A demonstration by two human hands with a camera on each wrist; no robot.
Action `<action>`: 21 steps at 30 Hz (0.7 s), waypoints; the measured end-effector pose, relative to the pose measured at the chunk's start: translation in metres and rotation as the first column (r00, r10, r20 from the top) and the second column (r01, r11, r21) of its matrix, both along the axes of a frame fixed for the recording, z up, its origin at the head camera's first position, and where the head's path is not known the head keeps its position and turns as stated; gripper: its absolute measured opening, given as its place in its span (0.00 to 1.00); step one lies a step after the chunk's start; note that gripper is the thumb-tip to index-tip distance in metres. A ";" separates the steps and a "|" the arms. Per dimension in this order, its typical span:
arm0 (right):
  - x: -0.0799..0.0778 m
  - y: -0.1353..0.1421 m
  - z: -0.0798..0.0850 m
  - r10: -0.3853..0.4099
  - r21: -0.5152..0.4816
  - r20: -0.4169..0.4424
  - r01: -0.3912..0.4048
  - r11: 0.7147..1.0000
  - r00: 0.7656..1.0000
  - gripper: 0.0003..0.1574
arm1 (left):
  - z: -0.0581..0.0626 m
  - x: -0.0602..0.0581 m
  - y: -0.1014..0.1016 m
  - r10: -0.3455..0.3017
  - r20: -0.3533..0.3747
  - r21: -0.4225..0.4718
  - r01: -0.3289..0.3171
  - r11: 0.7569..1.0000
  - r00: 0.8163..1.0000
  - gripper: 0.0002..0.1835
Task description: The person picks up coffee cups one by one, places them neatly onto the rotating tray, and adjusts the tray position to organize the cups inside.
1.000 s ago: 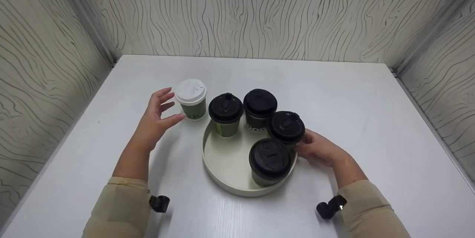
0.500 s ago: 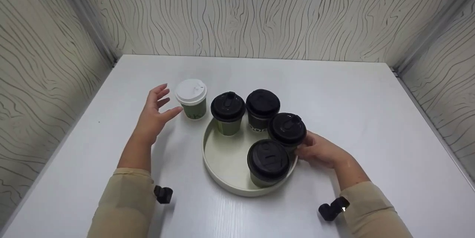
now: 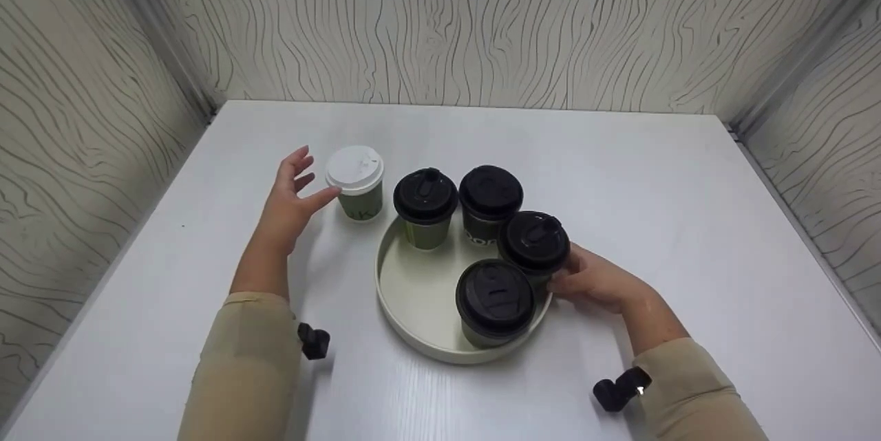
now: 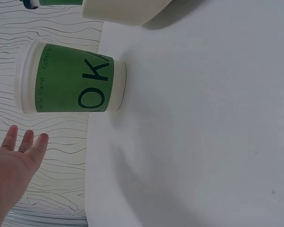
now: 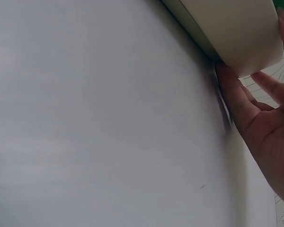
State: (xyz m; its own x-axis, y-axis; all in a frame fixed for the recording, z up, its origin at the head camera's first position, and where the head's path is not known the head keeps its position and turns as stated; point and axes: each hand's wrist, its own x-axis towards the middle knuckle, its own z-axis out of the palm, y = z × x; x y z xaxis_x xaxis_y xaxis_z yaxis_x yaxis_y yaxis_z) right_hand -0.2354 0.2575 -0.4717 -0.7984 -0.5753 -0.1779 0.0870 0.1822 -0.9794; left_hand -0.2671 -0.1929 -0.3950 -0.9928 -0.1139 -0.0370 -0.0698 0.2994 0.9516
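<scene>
My left hand [image 3: 289, 210] is held with fingers spread beside a green paper cup with a white lid [image 3: 361, 203]. In the left wrist view, a gap separates that hand [image 4: 12, 170] from the upright cup [image 4: 73, 80]. A round cream tray [image 3: 416, 293] holds several black-lidded cups, among them a front one [image 3: 495, 300] and a right one [image 3: 535, 241]. My right hand [image 3: 599, 283] grips the tray's right edge. The right wrist view shows fingers at the underside of the tray wall [image 5: 241, 33] and the thumb higher up; the right cup partly hides the fingertips from above.
Two more black-lidded cups, one back left [image 3: 427, 203] and one at the back [image 3: 490, 200], stand along the tray's far side. Everything rests on a white table [image 3: 619, 173], enclosed by wood-grain panels [image 3: 440, 28] behind and at both sides.
The tray and its cups have turned slightly clockwise: back cups shifted right, the front cup left. My left hand has moved a little forward along the white-lidded cup, which stays put.
</scene>
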 end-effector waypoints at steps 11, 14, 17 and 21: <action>0.002 -0.002 0.002 -0.014 0.030 -0.021 0.014 0.999 1.000 0.50 | -0.009 -0.009 0.001 -0.034 0.041 -0.018 0.035 0.999 0.999 0.57; 0.003 -0.002 0.003 -0.009 0.031 -0.025 0.010 0.999 1.000 0.48 | -0.012 -0.010 0.002 -0.045 0.049 -0.016 0.045 0.999 0.998 0.57; 0.003 -0.002 0.004 -0.002 0.029 -0.032 0.003 1.000 0.999 0.47 | -0.014 -0.011 0.003 -0.049 0.054 -0.010 0.050 0.999 0.997 0.57; 0.003 -0.002 0.003 0.005 0.021 -0.032 -0.004 1.000 0.999 0.49 | -0.017 -0.011 0.005 -0.061 0.051 -0.017 0.062 0.998 0.997 0.57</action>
State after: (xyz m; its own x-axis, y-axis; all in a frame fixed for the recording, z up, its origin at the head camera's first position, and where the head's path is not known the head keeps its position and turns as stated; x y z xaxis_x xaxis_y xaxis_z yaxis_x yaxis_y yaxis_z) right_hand -0.2327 0.2552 -0.4684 -0.8012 -0.5755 -0.1642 0.0545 0.2030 -0.9777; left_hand -0.2786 -0.1877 -0.4122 -0.9949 -0.0536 -0.0859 -0.0987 0.3226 0.9414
